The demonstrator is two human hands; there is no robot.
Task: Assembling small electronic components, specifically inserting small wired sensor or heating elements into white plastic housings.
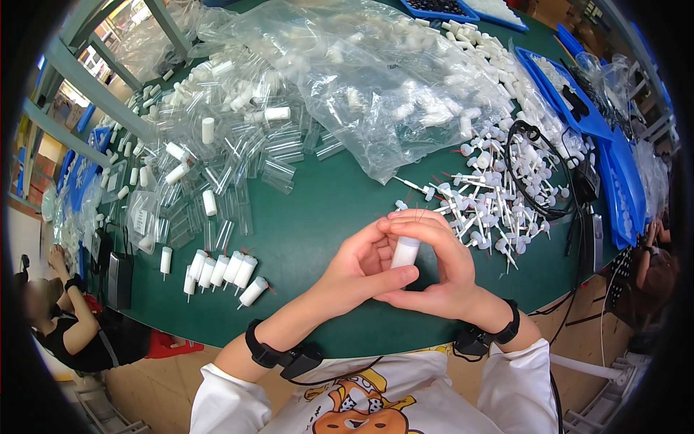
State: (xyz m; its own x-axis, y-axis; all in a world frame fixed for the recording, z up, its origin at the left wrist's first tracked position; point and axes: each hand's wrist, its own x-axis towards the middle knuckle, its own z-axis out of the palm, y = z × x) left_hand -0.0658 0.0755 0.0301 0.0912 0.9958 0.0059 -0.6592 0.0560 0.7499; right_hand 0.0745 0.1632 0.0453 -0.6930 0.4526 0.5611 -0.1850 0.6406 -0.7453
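Observation:
A small white cylinder (pixel 406 251) stands roughly upright between my two hands, over the near middle of the green table. My left hand (pixel 356 269) curls around its left side, with the thumb at its lower end. Over its top bend the fingers of my right hand (pixel 450 269), whose thumb passes below it. Thin reddish wires show at the fingertips, and the fingers hide part of the cylinder. Left of my hands, several similar white cylinders with thin stems (pixel 219 269) lie in a loose row; some have red wires.
Clear plastic tubes (pixel 278 170) and a big transparent bag (pixel 361 94) with white pieces cover the far side. To the right lies a heap of white stemmed parts with red wires (pixel 484 195), beside a black cable (pixel 515 170). Blue trays (pixel 623 192) line the right edge. A person (pixel 79 329) sits at left.

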